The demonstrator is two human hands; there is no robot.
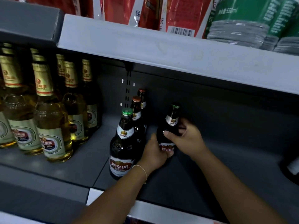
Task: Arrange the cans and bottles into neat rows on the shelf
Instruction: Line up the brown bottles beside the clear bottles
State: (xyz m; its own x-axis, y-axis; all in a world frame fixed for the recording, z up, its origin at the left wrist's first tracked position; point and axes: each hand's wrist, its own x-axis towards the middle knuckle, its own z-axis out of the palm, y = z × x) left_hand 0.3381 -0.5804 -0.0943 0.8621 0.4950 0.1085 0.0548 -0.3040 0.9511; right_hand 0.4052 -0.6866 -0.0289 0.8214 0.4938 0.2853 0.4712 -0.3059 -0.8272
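A dark beer bottle (pixel 171 120) with a green cap and a red-and-white label stands on the grey shelf (pixel 202 183), right of a row of three like bottles. My left hand (pixel 153 152) grips its lower body at the label. My right hand (pixel 187 136) grips its shoulder from the right. The front bottle of the row (pixel 122 146) has a green cap; the two behind it (pixel 137 113) have orange caps. The row runs back toward the shelf's rear wall.
Several clear bottles of yellow beer (pixel 51 113) with gold foil necks fill the left section. The upper shelf edge (pixel 161 50) overhangs, carrying red packs (pixel 181 12) and green-labelled water bottles (pixel 242 20). A dark object (pixel 292 167) sits at the far right.
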